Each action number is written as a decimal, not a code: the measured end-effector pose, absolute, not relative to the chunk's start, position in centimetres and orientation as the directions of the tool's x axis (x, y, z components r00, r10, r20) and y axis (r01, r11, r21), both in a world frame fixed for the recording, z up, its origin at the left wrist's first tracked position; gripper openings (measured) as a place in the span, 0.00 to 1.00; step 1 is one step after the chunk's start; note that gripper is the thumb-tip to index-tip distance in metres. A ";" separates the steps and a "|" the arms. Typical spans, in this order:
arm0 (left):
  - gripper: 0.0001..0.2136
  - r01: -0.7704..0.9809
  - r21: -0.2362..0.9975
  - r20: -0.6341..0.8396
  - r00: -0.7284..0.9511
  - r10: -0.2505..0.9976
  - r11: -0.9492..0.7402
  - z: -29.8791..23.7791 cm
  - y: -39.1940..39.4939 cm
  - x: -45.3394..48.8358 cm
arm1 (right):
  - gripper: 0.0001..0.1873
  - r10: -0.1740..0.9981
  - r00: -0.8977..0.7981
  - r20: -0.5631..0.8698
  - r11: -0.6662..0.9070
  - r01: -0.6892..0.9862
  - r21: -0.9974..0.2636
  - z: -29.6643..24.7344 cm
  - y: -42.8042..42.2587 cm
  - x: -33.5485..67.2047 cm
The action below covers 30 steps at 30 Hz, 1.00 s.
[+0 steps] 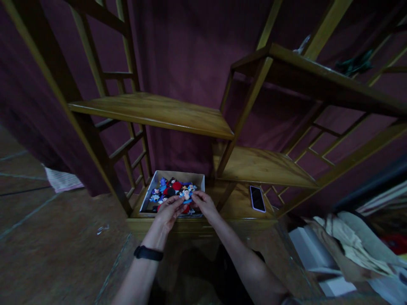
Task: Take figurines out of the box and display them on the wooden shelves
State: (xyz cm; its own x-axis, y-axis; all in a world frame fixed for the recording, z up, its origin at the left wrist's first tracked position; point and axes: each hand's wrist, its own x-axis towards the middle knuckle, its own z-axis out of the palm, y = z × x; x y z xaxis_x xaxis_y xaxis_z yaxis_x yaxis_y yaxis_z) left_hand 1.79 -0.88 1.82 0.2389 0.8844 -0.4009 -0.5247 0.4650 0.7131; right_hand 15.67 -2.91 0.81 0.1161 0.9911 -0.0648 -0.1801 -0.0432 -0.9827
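Observation:
Between my two hands is a small blue-and-white figurine [186, 195], held above the front of an open box. My left hand [171, 209] pinches its left side, and a dark band circles that wrist. On the other side, the fingertips of my right hand [203, 203] grip its right edge. Below and behind lies the white-rimmed cardboard box [146, 199], filled with several small colourful figurines [165, 188] in blue, red, black and white. My hands hide part of the box's front.
The box stands on the bottom board of a wooden shelf unit. A phone [257, 198] lies to its right. Above my hands juts a shelf board [152, 111]; a wooden post [243, 112] rises at right. White boxes [313, 249] and cloth lie on the floor at right.

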 end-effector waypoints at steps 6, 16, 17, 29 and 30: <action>0.10 -0.553 0.710 -0.366 0.239 0.899 0.436 1.7 -1.1 2.2 | 0.19 0.987 0.124 -0.098 -0.056 -0.308 -0.950 1.2 -3.6 15.5; 0.06 -0.463 0.731 -0.456 0.215 0.863 0.501 1.9 -1.1 3.3 | 0.22 0.972 0.030 -0.234 -0.196 -0.452 -0.870 -0.6 -3.6 16.9; 0.06 -0.451 0.735 -0.461 0.215 0.861 0.506 1.9 -1.0 3.5 | 0.22 0.971 0.033 -0.235 -0.195 -0.456 -0.869 -0.9 -3.5 17.2; 0.06 -0.354 0.838 -0.399 0.122 0.909 0.415 0.7 -0.2 5.6 | 0.11 0.990 0.075 -0.123 -0.117 -0.081 -0.990 -2.4 -0.8 19.8; 0.07 -0.349 0.839 -0.401 0.125 0.908 0.418 0.7 -0.2 5.6 | 0.11 0.989 0.065 -0.133 -0.128 -0.084 -0.988 -2.4 -0.7 19.7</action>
